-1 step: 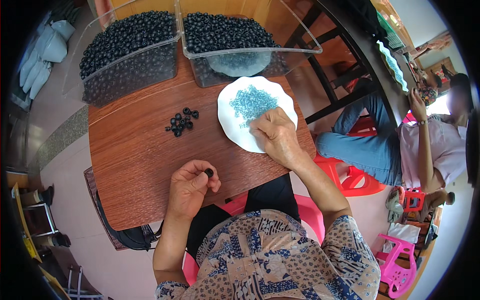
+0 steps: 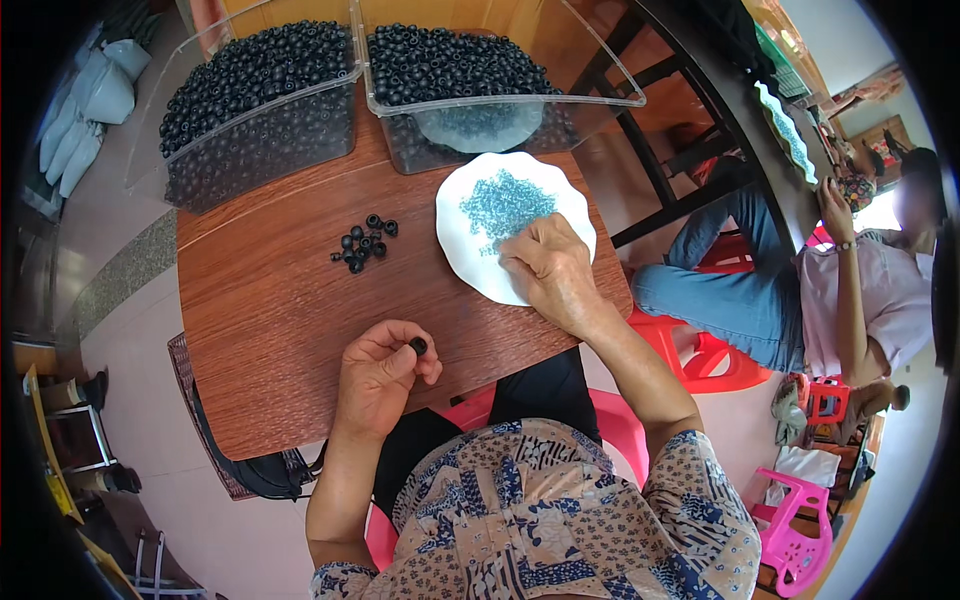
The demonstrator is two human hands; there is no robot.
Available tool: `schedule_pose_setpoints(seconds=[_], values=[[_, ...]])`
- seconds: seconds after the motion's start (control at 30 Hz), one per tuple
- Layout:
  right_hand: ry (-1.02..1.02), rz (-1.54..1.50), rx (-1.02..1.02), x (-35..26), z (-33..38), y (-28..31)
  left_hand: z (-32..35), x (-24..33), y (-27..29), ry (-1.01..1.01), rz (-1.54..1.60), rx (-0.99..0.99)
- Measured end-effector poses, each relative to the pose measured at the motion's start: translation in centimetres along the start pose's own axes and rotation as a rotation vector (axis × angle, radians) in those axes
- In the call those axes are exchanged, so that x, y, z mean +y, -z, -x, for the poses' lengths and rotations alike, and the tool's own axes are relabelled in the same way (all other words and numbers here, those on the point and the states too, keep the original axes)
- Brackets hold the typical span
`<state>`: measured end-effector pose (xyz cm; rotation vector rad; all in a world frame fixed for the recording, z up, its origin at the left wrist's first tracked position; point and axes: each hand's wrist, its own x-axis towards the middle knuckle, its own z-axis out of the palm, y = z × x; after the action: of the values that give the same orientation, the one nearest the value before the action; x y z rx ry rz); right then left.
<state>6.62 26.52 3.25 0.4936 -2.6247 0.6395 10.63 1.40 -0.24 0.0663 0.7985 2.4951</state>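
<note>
My left hand [image 2: 383, 375] is above the near part of the table, its thumb and fingers closed on a small black cap-like piece [image 2: 418, 346] whose hollow end shows. Over a white wavy-edged plate [image 2: 462, 262], my right hand [image 2: 553, 265] has its fingertips pinched together at the plate's surface. What those fingers hold, if anything, is too small and hidden to name. A patch of tiny clear-blue pieces [image 2: 505, 203] is spread on the plate. Left of it, several loose black cap-like pieces [image 2: 355, 248] form a small group on the wooden table [image 2: 270, 330].
Two clear plastic bins, the left bin [image 2: 255, 148] and the right bin [image 2: 480, 103], stand along the far edge, heaped with black pieces. At right a person [image 2: 860, 290] sits by a dark table [image 2: 735, 110] bearing another wavy plate [image 2: 783, 130]. A pink stool [image 2: 800, 535] stands lower right.
</note>
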Motion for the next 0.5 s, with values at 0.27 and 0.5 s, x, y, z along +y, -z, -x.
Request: schedule_pose_setpoints(seconds=[0.27, 0.5], values=[[0.080, 0.097, -0.072, 0.23, -0.36, -0.78, 0.18, -0.10, 0.13, -0.014, 0.003, 0.008], [0.185, 0.107, -0.100, 0.76, -0.07, -1.09, 0.09, -0.01, 0.18, -0.001, -0.038, 0.003]])
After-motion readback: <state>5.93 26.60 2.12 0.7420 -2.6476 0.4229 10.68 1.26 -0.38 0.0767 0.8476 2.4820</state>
